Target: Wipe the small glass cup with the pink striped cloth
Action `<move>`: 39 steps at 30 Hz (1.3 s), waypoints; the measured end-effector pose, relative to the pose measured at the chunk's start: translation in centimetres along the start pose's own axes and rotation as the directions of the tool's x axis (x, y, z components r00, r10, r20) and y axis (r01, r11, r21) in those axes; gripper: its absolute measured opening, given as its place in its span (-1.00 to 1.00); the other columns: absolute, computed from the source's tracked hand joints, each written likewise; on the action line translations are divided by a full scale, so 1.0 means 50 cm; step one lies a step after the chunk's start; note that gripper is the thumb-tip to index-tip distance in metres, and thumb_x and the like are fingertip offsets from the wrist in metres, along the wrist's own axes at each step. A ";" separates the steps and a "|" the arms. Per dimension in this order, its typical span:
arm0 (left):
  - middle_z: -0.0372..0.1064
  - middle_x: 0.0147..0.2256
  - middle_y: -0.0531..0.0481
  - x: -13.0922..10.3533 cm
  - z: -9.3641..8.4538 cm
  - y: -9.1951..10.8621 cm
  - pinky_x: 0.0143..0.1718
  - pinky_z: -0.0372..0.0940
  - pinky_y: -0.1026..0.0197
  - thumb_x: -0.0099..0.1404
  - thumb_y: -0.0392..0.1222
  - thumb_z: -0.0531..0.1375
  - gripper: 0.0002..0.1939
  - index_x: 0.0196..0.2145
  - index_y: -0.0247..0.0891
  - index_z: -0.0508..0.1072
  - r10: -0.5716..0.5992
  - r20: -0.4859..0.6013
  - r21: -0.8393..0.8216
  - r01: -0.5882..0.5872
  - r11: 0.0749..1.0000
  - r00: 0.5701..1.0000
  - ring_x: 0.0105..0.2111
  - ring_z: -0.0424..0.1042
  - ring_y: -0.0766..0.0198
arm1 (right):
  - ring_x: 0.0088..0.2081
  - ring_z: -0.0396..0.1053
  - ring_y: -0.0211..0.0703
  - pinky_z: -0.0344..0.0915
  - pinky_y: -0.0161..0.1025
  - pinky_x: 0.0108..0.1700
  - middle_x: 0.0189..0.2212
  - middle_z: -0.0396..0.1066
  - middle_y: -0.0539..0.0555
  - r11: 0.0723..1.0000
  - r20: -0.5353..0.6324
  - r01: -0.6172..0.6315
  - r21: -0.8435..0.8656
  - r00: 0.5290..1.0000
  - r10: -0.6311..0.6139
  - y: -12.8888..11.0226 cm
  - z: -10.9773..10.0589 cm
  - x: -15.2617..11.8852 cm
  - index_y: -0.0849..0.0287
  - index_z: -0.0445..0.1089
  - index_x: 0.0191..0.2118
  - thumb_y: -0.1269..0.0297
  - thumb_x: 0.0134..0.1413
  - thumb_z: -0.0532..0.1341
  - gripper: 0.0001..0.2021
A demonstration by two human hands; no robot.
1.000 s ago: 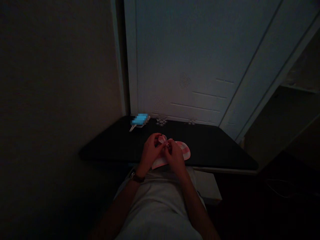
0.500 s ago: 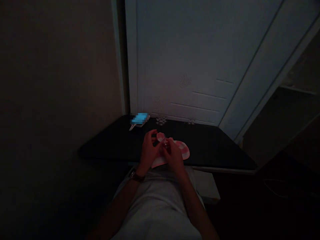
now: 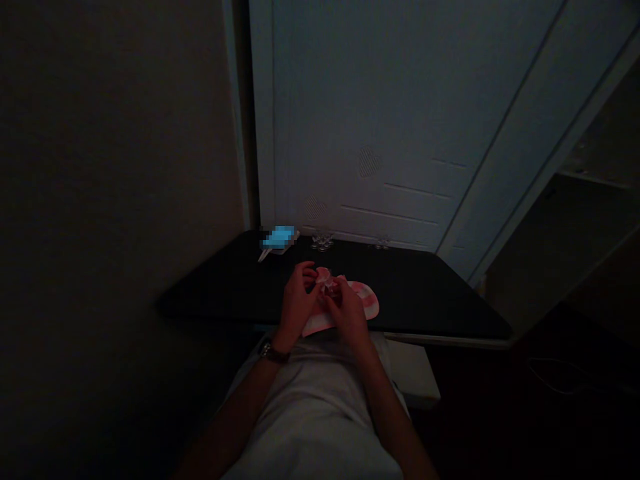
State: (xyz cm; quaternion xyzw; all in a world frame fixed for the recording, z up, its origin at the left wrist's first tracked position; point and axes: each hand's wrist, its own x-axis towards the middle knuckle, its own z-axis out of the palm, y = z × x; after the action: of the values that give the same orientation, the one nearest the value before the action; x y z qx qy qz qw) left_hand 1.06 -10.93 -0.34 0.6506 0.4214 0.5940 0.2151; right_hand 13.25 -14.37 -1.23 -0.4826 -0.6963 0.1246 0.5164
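Note:
Close together over the dark table are my left hand [image 3: 297,300] and my right hand [image 3: 349,308]. Between their fingertips is a small pinkish, partly clear piece [image 3: 325,276]; its kind is too dark and small to tell. Thumb and fingers of my left hand pinch it from the left, while those of my right hand close on its right side. A flat pink-and-white patterned piece [image 3: 371,301] with a rounded end lies beneath both hands, partly covered by them.
On the black tabletop [image 3: 425,300], a phone-like device [image 3: 280,237] with a blurred bright screen rests at the back left. Several clear shiny pieces [image 3: 323,241] sit along the back, with a smaller clear cluster [image 3: 383,243] to their right. A pale panel [image 3: 400,100] rises behind.
The small piece has turned slightly between my fingers, and its clear part now looks pinker and more crumpled. Both hands stay nearly in place.

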 end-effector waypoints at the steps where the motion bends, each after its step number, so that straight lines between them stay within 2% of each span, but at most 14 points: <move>1: 0.30 -0.23 -0.04 0.000 0.000 0.000 -0.31 0.34 0.23 0.08 -0.27 0.16 -0.56 -0.05 -0.20 0.21 -0.004 0.002 -0.005 0.004 1.000 1.000 -0.32 0.40 0.30 | -0.23 0.36 -0.19 0.26 -0.27 -0.18 -0.20 0.38 0.07 1.000 0.001 0.000 0.001 1.000 0.000 0.000 0.000 0.000 0.14 0.20 -0.04 0.36 0.04 0.10 -0.69; 6: 0.31 -0.26 -0.04 0.002 0.000 0.000 -0.33 0.34 0.22 0.05 -0.19 0.21 -0.60 -0.12 -0.23 0.27 -0.008 -0.003 0.020 0.008 1.000 1.000 -0.35 0.39 0.29 | -0.23 0.36 -0.18 0.27 -0.26 -0.18 -0.20 0.38 0.07 1.000 0.022 -0.002 -0.021 1.000 0.003 -0.001 0.000 -0.001 0.13 0.21 -0.05 0.36 0.04 0.10 -0.69; 12: 0.32 -0.25 -0.04 0.002 0.000 0.003 -0.29 0.33 0.20 0.06 -0.29 0.17 -0.65 -0.15 -0.23 0.30 0.029 0.037 0.066 -0.032 0.997 0.999 -0.32 0.39 0.29 | -0.22 0.37 -0.18 0.27 -0.26 -0.17 -0.19 0.38 0.07 1.000 -0.001 -0.003 0.009 1.000 0.003 0.001 0.003 0.001 0.14 0.21 -0.03 0.36 0.03 0.11 -0.67; 21: 0.38 -0.32 -0.01 -0.002 -0.002 0.016 -0.29 0.33 0.22 0.11 -0.30 0.13 -0.73 -0.18 -0.22 0.32 0.036 0.064 0.073 -0.041 0.996 0.997 -0.34 0.41 0.29 | -0.23 0.38 -0.20 0.29 -0.28 -0.19 -0.20 0.40 0.06 0.999 -0.012 -0.015 0.030 1.000 0.016 -0.005 0.000 0.000 0.13 0.23 -0.05 0.35 0.04 0.11 -0.69; 26: 0.40 -0.34 0.01 -0.002 -0.005 0.022 -0.32 0.32 0.23 0.11 -0.26 0.14 -0.76 -0.20 -0.21 0.34 0.036 0.052 0.101 -0.041 0.994 0.998 -0.36 0.41 0.29 | -0.15 0.36 -0.16 0.26 -0.24 -0.11 -0.14 0.38 0.08 1.000 -0.034 -0.008 0.011 0.999 0.008 -0.004 0.001 0.000 0.13 0.22 -0.03 0.35 0.04 0.10 -0.68; 33: 0.39 -0.32 0.00 -0.002 -0.002 0.025 -0.33 0.31 0.24 0.14 -0.25 0.12 -0.81 -0.23 -0.22 0.35 0.059 0.024 0.093 -0.061 0.994 0.998 -0.34 0.40 0.28 | -0.18 0.36 -0.17 0.25 -0.27 -0.14 -0.16 0.39 0.08 1.000 -0.050 0.007 -0.010 0.999 -0.007 -0.005 0.002 -0.002 0.15 0.20 0.01 0.33 0.09 0.07 -0.67; 39: 0.38 -0.31 -0.02 0.001 -0.004 0.022 -0.31 0.31 0.23 0.18 -0.21 0.09 -0.85 -0.26 -0.24 0.34 0.049 0.009 0.067 -0.049 0.997 0.999 -0.33 0.39 0.29 | -0.12 0.32 -0.17 0.20 -0.25 -0.07 -0.16 0.38 0.10 0.999 -0.156 0.001 -0.036 0.988 -0.006 -0.008 -0.002 -0.001 0.17 0.28 -0.09 0.37 0.14 -0.03 -0.74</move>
State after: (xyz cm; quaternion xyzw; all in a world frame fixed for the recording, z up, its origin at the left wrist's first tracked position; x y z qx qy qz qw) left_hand 1.18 -11.56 0.60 0.6699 0.4243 0.5821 0.1801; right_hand 13.09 -14.66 -0.96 -0.4989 -0.6568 0.0730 0.5608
